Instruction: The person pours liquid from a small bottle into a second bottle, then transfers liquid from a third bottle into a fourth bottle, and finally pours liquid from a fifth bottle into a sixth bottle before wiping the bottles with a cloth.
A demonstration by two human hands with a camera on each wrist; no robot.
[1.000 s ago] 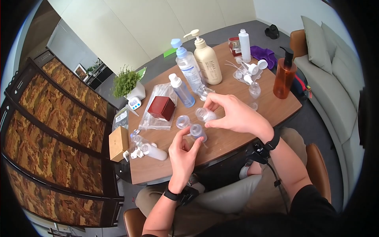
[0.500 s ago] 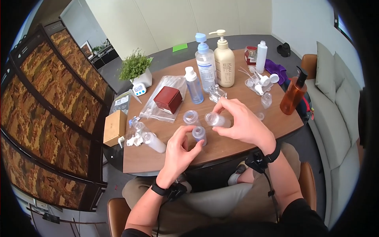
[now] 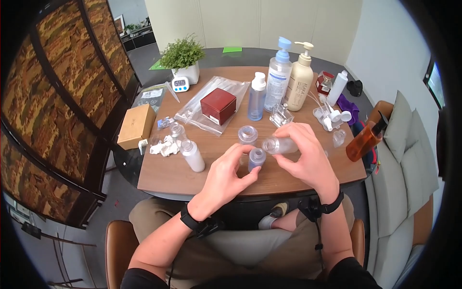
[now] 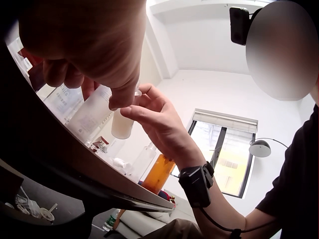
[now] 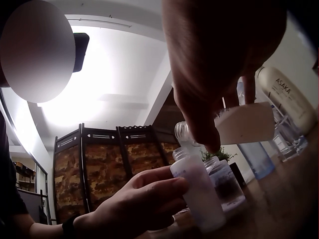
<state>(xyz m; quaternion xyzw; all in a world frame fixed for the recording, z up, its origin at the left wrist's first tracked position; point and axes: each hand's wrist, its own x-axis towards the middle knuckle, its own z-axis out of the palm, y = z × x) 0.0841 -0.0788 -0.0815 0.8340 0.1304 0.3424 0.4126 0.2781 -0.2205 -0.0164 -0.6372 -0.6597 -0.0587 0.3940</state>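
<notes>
Two hands meet: right hand tips clear bottle over left-held small bottle (upright).

Even, bright daylight fills the fisheye head view, whose edges bend and fall into a black vignette, while both wrist views are backlit by a glaring white ceiling and, lower right of the left wrist view, a window, leaving near skin dark and blurred.

Free: bare brown wooden tabletop left of my hands.
Blocked: tall clear pump bottle, red box beyond.
</notes>
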